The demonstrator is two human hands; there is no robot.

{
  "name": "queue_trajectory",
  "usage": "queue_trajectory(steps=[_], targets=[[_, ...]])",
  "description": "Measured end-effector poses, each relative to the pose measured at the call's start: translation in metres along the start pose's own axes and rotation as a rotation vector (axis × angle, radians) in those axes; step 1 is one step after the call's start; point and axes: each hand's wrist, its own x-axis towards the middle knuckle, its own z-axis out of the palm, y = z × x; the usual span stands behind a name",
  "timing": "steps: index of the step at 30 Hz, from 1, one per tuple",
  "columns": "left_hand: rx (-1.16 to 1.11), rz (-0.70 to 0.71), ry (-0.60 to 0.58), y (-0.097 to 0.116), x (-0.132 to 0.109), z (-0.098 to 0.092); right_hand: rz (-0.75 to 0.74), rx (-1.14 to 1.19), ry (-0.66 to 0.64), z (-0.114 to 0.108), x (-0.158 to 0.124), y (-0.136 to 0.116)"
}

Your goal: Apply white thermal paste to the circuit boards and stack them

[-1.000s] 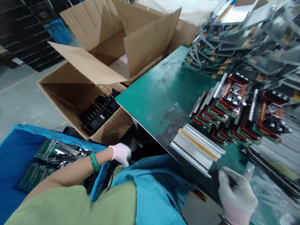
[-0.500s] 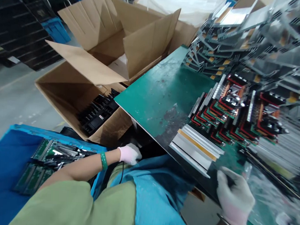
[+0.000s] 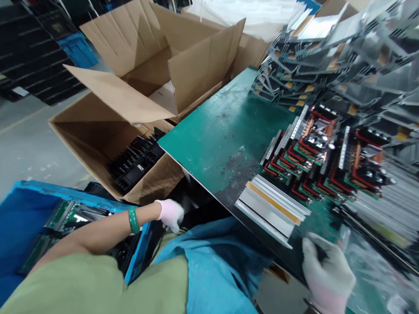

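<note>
My left hand point(image 3: 171, 215), in a white glove with a pink cuff, is over my lap, between the blue crate point(image 3: 141, 253) and the workbench. Its fingers curl downward, and whatever they may hold is hidden. My right hand point(image 3: 328, 266), gloved the same way, rests at the bench's near edge. Its thumb and fingers are bent around a dark spot that I cannot make out. Just left of it lies a silver aluminium profile point(image 3: 273, 208) with a yellow strip. Beyond stand stacked circuit board assemblies point(image 3: 316, 138) with red and green edges.
The green bench top point(image 3: 210, 134) carries stacked metal brackets point(image 3: 289, 82) at the back and clear plastic film point(image 3: 371, 270) at right. Open cardboard boxes point(image 3: 206, 64) stand beyond its left edge; one holds black plastic parts point(image 3: 136, 165). Green circuit boards point(image 3: 63, 215) lie in the crate.
My left hand has moved a little to the left, toward the blue crate, with its fingers now pointing more downward. My right hand has stayed in nearly the same place.
</note>
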Motion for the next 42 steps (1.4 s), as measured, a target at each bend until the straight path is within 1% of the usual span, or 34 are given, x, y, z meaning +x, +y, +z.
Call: queue_trajectory(steps=[4, 7, 9, 12, 14, 15, 17, 19, 20, 21, 23, 24, 26, 29, 31, 32, 33, 35, 37, 39, 40, 42], targets=[[0.108, 0.022, 0.028, 0.01, 0.02, -0.007, -0.007, 0.006, 0.004, 0.001, 0.0, -0.001], [0.166, 0.074, 0.001, 0.019, 0.036, -0.015, -0.026, 0.01, 0.019, 0.002, 0.0, 0.0], [0.192, 0.097, -0.014, 0.024, 0.042, -0.02, -0.042, 0.024, 0.022, 0.003, 0.0, 0.002], [0.233, 0.075, -0.024, 0.031, 0.039, -0.029, -0.065, 0.044, 0.028, 0.006, 0.001, 0.005], [0.266, 0.04, -0.023, 0.037, 0.03, -0.04, -0.088, 0.063, 0.033, 0.008, 0.002, 0.006], [0.283, 0.029, -0.017, 0.041, 0.023, -0.048, -0.103, 0.078, 0.035, 0.008, 0.003, 0.005], [0.311, 0.035, 0.012, 0.052, 0.006, -0.072, -0.135, 0.114, 0.031, 0.01, 0.004, 0.004], [0.321, 0.101, 0.064, 0.065, -0.012, -0.105, -0.163, 0.152, 0.031, 0.013, 0.007, 0.003], [0.296, 0.156, 0.114, 0.071, -0.021, -0.124, -0.175, 0.172, 0.034, 0.015, 0.009, 0.002], [0.197, 0.232, 0.208, 0.076, -0.028, -0.144, -0.184, 0.191, 0.039, 0.016, 0.01, 0.002], [0.064, 0.31, 0.421, 0.083, -0.036, -0.187, -0.197, 0.231, 0.056, 0.02, 0.013, 0.001], [0.009, 0.321, 0.532, 0.084, -0.036, -0.209, -0.203, 0.25, 0.064, 0.021, 0.014, 0.0], [-0.077, 0.302, 0.73, 0.081, -0.03, -0.252, -0.212, 0.287, 0.079, 0.024, 0.015, -0.002], [-0.178, 0.267, 1.011, 0.069, -0.008, -0.308, -0.225, 0.341, 0.099, 0.026, 0.017, -0.004], [-0.191, 0.251, 1.116, 0.062, 0.008, -0.335, -0.232, 0.37, 0.116, 0.026, 0.018, -0.005], [-0.188, 0.247, 1.147, 0.061, 0.014, -0.344, -0.237, 0.381, 0.116, 0.027, 0.018, -0.004], [-0.181, 0.246, 1.166, 0.062, 0.019, -0.35, -0.242, 0.39, 0.11, 0.027, 0.019, -0.003], [-0.166, 0.258, 1.192, 0.071, 0.025, -0.352, -0.249, 0.399, 0.07, 0.027, 0.021, -0.001], [-0.075, 0.299, 1.178, 0.085, 0.029, -0.342, -0.253, 0.405, 0.036, 0.026, 0.023, -0.001], [0.14, 0.34, 1.129, 0.1, 0.034, -0.327, -0.249, 0.416, 0.038, 0.025, 0.024, -0.003], [0.264, 0.343, 1.098, 0.107, 0.037, -0.319, -0.246, 0.424, 0.049, 0.024, 0.025, -0.004], [0.46, 0.305, 1.053, 0.116, 0.045, -0.307, -0.232, 0.439, 0.08, 0.023, 0.023, -0.01]])
